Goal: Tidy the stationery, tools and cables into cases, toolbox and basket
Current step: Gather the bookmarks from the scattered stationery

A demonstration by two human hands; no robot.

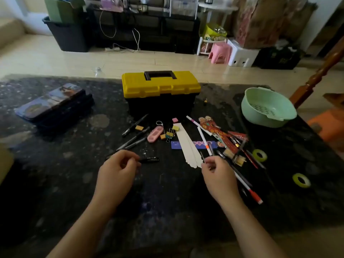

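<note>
The left hand (119, 166) is curled around a black pen (149, 159) at the near middle of the dark worktop (167, 202), and the right hand (216, 171) pinches a bundle of pens (247, 189) that trails to its right. Beyond them lie loose black pens (134, 135), erasers and paper strips (188, 146), with two tape rolls (259, 155) to the right. Farther back, the yellow-lidded toolbox (161, 90) stands closed, a stack of tin cases (54, 105) on its left and the green basket (268, 107) on its right.

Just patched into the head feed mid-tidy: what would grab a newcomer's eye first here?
The yellow-lidded toolbox stands shut at the middle back of the dark table, with a scatter of pens, erasers and bookmarks spread in front of it. A pale green basket sits empty at the right, and a blue pencil case lies shut at the left. Near the front, the left hand holds a black marker, the right hand a thin pen.
</note>
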